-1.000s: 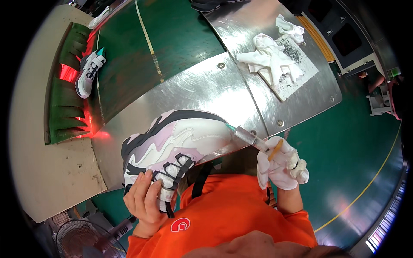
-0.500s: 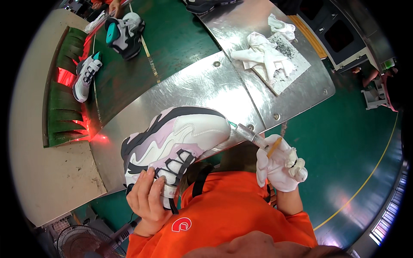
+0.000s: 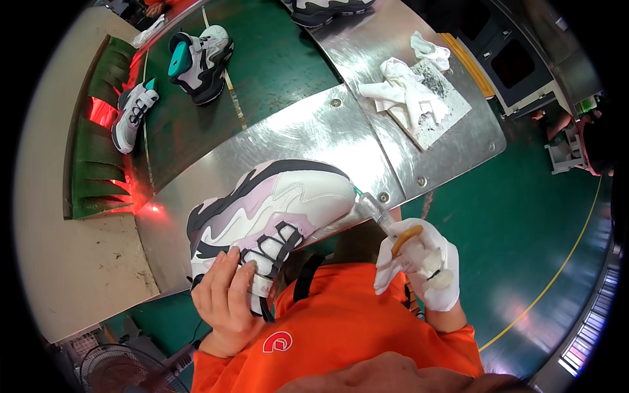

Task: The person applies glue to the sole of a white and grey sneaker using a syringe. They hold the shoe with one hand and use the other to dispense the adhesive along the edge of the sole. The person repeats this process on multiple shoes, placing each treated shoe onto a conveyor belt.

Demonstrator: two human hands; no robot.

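Note:
My left hand (image 3: 226, 295), bare, grips a white, lilac and black sneaker (image 3: 275, 203) by its collar and strap. The sneaker is tilted over the metal table edge, its toe pointing right and its dark sole turned away from me. In a white glove, my right hand (image 3: 422, 265) is closed round a clear syringe (image 3: 373, 208). The syringe's green tip meets the sole edge at the toe; whether anything comes out is too small to tell. A curved tan piece (image 3: 406, 240) and a white wad with a dark band (image 3: 439, 275) show at the gloved hand.
A green conveyor belt (image 3: 272, 82) carries a sneaker with teal inside (image 3: 202, 64) and another at the left (image 3: 133, 116). Green flaps (image 3: 98, 177) with red light stand beside it. White cloths (image 3: 406, 92) lie on a stained board (image 3: 452, 101). A fan (image 3: 128, 370) stands lower left.
The sneakers on the belt have shifted slightly nearer. My gloved right hand has turned and moved a little left and down, the syringe tip staying at the toe. My left hand keeps its grip.

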